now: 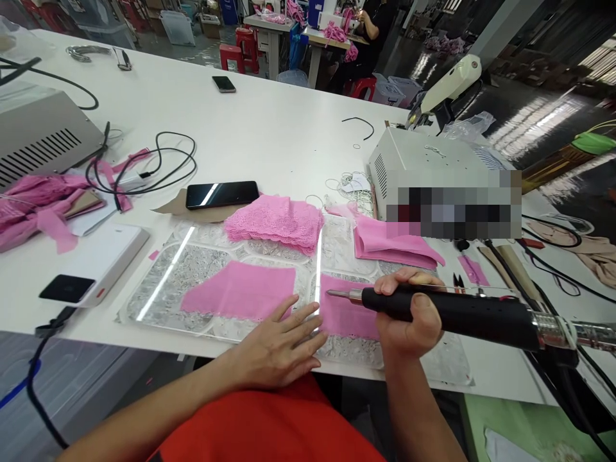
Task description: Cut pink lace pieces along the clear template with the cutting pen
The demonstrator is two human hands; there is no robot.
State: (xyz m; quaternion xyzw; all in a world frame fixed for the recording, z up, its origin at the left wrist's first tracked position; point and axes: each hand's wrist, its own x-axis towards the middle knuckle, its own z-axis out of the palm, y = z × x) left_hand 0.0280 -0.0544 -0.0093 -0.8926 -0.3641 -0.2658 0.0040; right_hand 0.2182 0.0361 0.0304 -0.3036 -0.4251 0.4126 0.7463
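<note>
My right hand [409, 314] is wrapped round a thick black handheld tool [462, 314] with a pointed metal tip. The tip is over a pink fabric piece [349, 321] on a clear patterned mat [168, 282]; whether it touches the cloth I cannot tell. Fingers spread, my left hand [283, 346] lies at the lower edge of another pink fabric piece [250, 289] with a scalloped hem. Behind these are a stack of pink lace [274, 221] and a folded pile of plain pink cloth [394, 244].
A grey box [433, 160] with cables stands at the right. Left are a white device [110, 256], a black cable [163, 160] and pink scraps [38, 199]. A phone [221, 194] rests on cardboard. In the background a person [375, 32] sits at a sewing machine.
</note>
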